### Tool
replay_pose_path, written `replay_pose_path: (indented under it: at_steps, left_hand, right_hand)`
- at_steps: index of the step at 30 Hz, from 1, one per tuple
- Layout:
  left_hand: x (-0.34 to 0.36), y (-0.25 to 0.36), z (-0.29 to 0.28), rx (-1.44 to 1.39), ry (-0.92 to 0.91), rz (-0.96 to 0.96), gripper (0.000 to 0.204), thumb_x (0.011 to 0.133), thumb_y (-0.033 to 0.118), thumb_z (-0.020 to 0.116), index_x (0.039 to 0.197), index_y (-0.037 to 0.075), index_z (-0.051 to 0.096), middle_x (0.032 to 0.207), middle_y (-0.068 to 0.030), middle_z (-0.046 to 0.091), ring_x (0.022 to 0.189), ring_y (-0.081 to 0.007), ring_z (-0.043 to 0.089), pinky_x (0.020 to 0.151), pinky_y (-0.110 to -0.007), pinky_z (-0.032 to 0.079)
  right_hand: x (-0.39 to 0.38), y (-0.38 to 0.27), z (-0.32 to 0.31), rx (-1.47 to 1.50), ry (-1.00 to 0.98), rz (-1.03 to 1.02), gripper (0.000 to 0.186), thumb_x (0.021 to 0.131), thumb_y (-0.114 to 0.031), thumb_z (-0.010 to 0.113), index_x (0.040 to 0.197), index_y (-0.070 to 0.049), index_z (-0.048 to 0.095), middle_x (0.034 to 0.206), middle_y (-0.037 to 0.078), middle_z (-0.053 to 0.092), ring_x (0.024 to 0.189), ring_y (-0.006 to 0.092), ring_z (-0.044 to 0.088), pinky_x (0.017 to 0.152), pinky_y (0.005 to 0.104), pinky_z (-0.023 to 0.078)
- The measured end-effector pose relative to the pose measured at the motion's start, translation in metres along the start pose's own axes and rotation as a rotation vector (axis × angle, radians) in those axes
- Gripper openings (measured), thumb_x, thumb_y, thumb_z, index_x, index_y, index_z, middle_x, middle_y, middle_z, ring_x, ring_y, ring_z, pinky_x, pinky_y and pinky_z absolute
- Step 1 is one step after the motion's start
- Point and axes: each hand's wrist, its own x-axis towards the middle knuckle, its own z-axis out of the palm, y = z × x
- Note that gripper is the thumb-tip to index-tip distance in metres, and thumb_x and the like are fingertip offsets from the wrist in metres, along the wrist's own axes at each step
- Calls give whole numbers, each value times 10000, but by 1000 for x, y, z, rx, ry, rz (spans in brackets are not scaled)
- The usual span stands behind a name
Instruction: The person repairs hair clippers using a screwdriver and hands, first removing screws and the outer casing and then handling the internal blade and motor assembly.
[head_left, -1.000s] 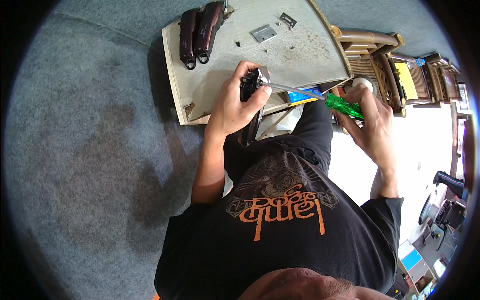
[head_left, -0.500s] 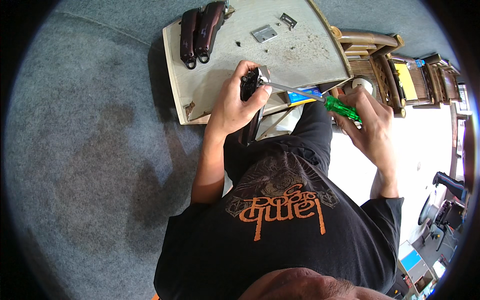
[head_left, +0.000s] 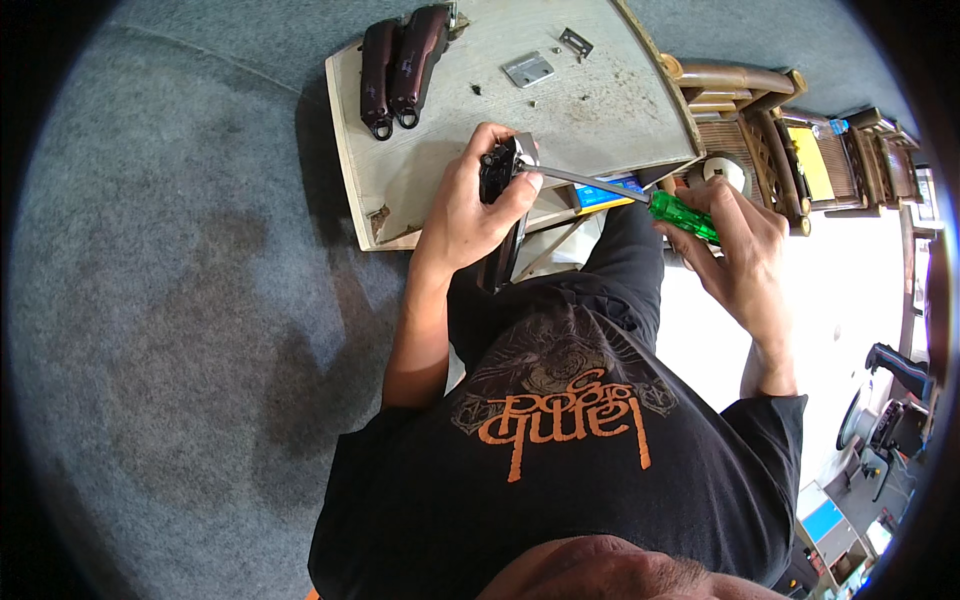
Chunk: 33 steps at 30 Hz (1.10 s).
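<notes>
My left hand [head_left: 465,210] grips a dark hair clipper [head_left: 500,176] upright by its upper end, with a silver metal head [head_left: 528,148] on top. My right hand [head_left: 740,255] holds the green handle [head_left: 680,214] of a screwdriver, whose long steel shaft [head_left: 590,183] reaches left to the clipper's head beside my left thumb; exactly where its tip sits is too small to tell. On the pale tabletop [head_left: 410,165] beyond lie two maroon clipper bodies [head_left: 418,70], a silver plate [head_left: 528,68], a small bracket [head_left: 576,42] and several small bits.
A blue-and-yellow box [head_left: 607,197] sits under the table's near edge. A round object [head_left: 727,172] and bamboo furniture [head_left: 740,80], bearing a yellow sheet [head_left: 810,160], stand at the right. Grey carpet covers the left; farther right are a white floor and assorted equipment [head_left: 870,420].
My right hand and the screwdriver's green handle have shifted very slightly up and left. My left hand and the clipper stay where they were.
</notes>
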Motion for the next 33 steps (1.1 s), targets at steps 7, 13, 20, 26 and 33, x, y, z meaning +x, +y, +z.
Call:
replay_pose_path:
  at_steps: [7, 13, 20, 26, 33]
  left_hand:
    - [2, -2, 0, -12, 0, 15, 312, 984, 204, 613, 1210, 2, 542, 782, -56, 627, 608, -103, 604, 559, -266, 522]
    - [0, -1, 0, -1, 10, 12, 310, 982, 199, 620, 1208, 5, 538, 782, -58, 626, 608, -104, 606, 562, -268, 521]
    - [2, 0, 0, -13, 3, -15, 305, 982, 186, 610, 1213, 6, 526, 778, -60, 625, 596, -107, 609, 547, -274, 522]
    - [1, -3, -1, -9, 4, 14, 294, 982, 187, 611, 1201, 10, 526, 770, -56, 617, 585, -106, 602, 538, -276, 520]
    - [2, -2, -1, -8, 14, -5, 301, 981, 200, 614, 1199, 12, 527, 768, -55, 616, 584, -105, 601, 538, -273, 519]
  right_hand:
    - [1, -7, 5, 5, -31, 60, 358, 914, -353, 764, 1052, -41, 657, 852, 62, 699, 713, 258, 726, 604, 365, 572]
    - [2, -4, 3, -7, 48, 8, 344, 914, -356, 761, 1003, -41, 654, 839, 64, 690, 731, 254, 738, 594, 372, 571]
    - [2, -5, 8, -5, -7, 61, 321, 905, -316, 776, 979, -34, 642, 833, 62, 686, 706, 237, 727, 590, 375, 570]
    - [4, -1, 7, 30, 88, -75, 309, 914, -313, 765, 992, -37, 651, 869, 76, 710, 720, 232, 737, 594, 373, 571]
    - [4, -6, 7, -30, 27, -17, 300, 895, -288, 787, 992, -36, 657, 883, 69, 718, 731, 222, 742, 609, 362, 590]
